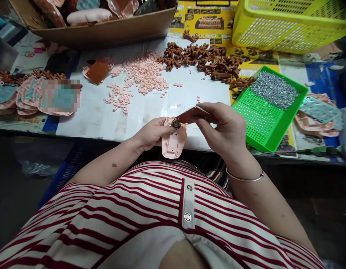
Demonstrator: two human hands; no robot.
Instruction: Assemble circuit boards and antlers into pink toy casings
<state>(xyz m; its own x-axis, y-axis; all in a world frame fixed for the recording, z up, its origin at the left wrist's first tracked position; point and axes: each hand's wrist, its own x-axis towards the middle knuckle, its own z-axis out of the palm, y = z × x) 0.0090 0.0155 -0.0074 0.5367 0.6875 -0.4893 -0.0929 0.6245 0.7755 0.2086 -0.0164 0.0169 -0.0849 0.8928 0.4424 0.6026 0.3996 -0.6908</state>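
Observation:
My left hand (153,132) is closed on the upper left edge of a pink plastic shell (173,144), held above the table's front edge. A small round dark part (176,124) sits at the top of the shell, near my left thumb. In my right hand (224,127) a thin brown panel (191,114) is pinched between thumb and fingers. The panel is tilted, and its left end reaches close to the round part; whether they are joined I cannot tell.
Small pink rings (145,73) and brown branched pieces (217,61) lie in heaps behind my hands. A green tray (269,144) of screws stands right. Stacked pink shells (27,101) are at left. A cardboard box (105,33) and yellow basket (290,33) stand behind.

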